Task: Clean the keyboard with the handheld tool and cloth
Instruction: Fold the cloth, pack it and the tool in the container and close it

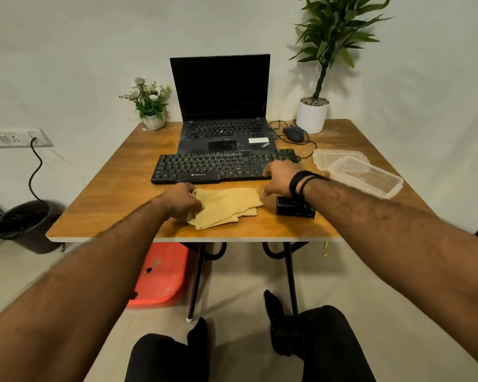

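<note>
A black external keyboard [218, 166] lies across the wooden table [116, 194] in front of an open black laptop [221, 106]. Just before it lies a folded yellow cloth [226, 206]. My left hand [181, 201] pinches the cloth's left edge. My right hand [279, 179] hovers palm down over the keyboard's front right corner and the cloth's right end, fingers slightly spread, holding nothing I can see. A small black handheld tool [295, 207] rests on the table right of the cloth, beneath my right wrist.
Two clear plastic containers [364, 175] lie at the table's right. A black mouse [293, 133] with its cable, a white potted plant [312, 117] and a small flower pot [152, 119] stand at the back. A red stool [160, 274] sits under the table.
</note>
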